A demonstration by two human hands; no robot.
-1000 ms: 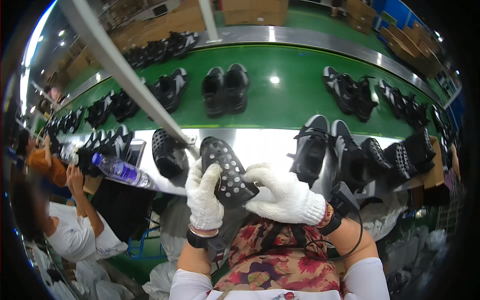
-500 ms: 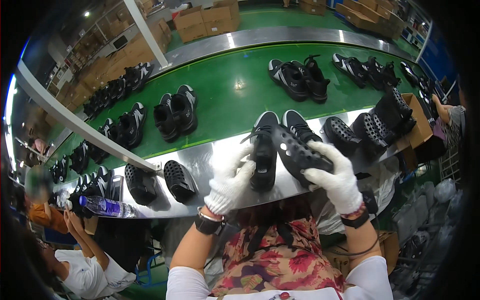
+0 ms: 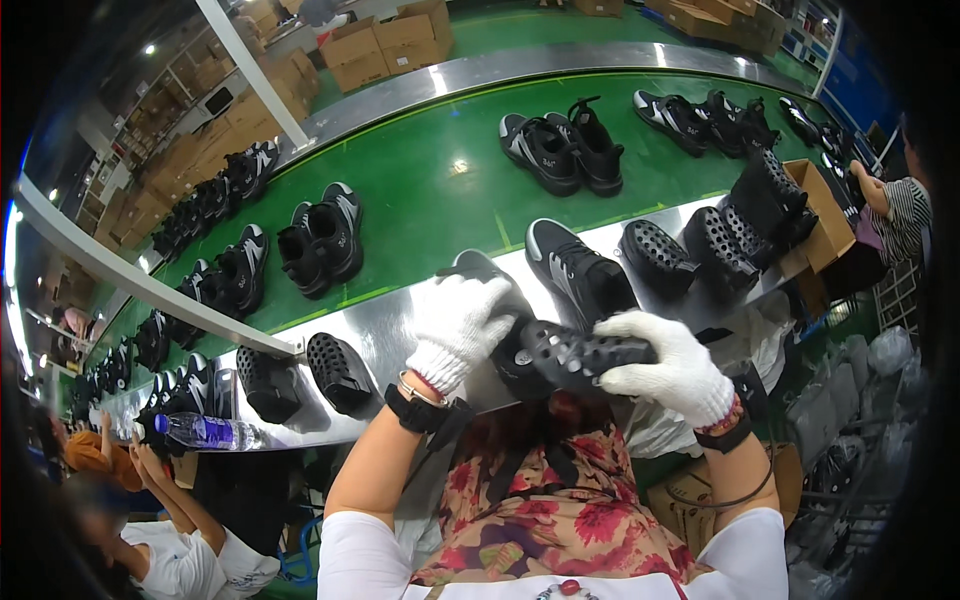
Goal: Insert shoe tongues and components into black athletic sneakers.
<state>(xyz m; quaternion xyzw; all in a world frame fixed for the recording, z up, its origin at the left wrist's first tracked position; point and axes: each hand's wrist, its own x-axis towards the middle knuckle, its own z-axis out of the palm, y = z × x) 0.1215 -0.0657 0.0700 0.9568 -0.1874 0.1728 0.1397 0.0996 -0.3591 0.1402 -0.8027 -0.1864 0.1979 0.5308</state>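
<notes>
My left hand (image 3: 455,325), in a white knit glove, grips a black sneaker (image 3: 480,264) with a grey toe, covering much of its upper. My right hand (image 3: 672,370), also gloved, is closed around one end of a black perforated plastic shoe tree (image 3: 570,352). The shoe tree's holed front part is at the sneaker's opening; how far in it sits, I cannot tell. A matching sneaker (image 3: 580,275) stands between my hands on the metal ledge (image 3: 425,300), toe pointing away from me.
More perforated shoe trees (image 3: 655,258) stand right, beside an open cardboard box (image 3: 822,220), and two others (image 3: 338,370) left. Sneaker pairs (image 3: 322,240) line the green belt (image 3: 420,180). A water bottle (image 3: 205,432) lies at the ledge's left end. A white post crosses the left side. Other people sit at both sides.
My right hand has brought the shoe tree lower and left, to the left sneaker's opening. My left hand has moved up over that sneaker, which is now tilted toward the left.
</notes>
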